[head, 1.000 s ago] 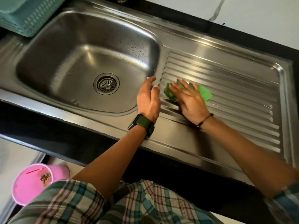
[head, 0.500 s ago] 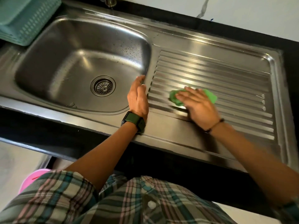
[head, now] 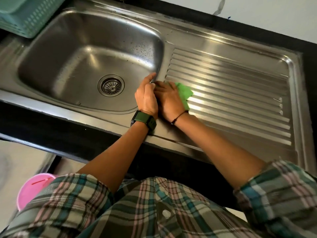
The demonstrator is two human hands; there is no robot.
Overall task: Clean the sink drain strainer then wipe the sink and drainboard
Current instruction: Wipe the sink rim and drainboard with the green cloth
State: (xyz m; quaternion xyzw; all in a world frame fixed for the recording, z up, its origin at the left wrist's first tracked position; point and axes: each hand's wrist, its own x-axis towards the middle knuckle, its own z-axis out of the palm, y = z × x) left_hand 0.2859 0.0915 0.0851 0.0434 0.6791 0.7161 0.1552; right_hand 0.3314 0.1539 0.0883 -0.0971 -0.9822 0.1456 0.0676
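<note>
Change: since half a second ago the right hand [head: 169,98] and its green cloth [head: 184,93] have swept from the middle ribs toward 9 o'clock, up against the left hand [head: 146,97].
Right hand: lies flat on the cloth with fingers fairly straight, pressing rather than gripping; its fingertips are hidden behind the left hand.
Left hand: stands on edge at the divide between basin and drainboard, fingers loosely straight, thumb on the rim of the sink [head: 159,66]; it holds nothing.
Drainboard: the ribbed drainboard [head: 231,86] runs from the hands out toward 3 o'clock.
Strainer: the drain strainer [head: 111,85] sits in its hole at 9 o'clock of the hands, seemingly free of debris.
Step in hand: wiping the drainboard, likely herding water toward the basin.
Doing it well: stroke along the grooves, not across them; keep the palm flat; overlap each pass; finish over the rim.
Remaining: droplets on the basin's right wall suggest the sink needs another wipe.
</note>
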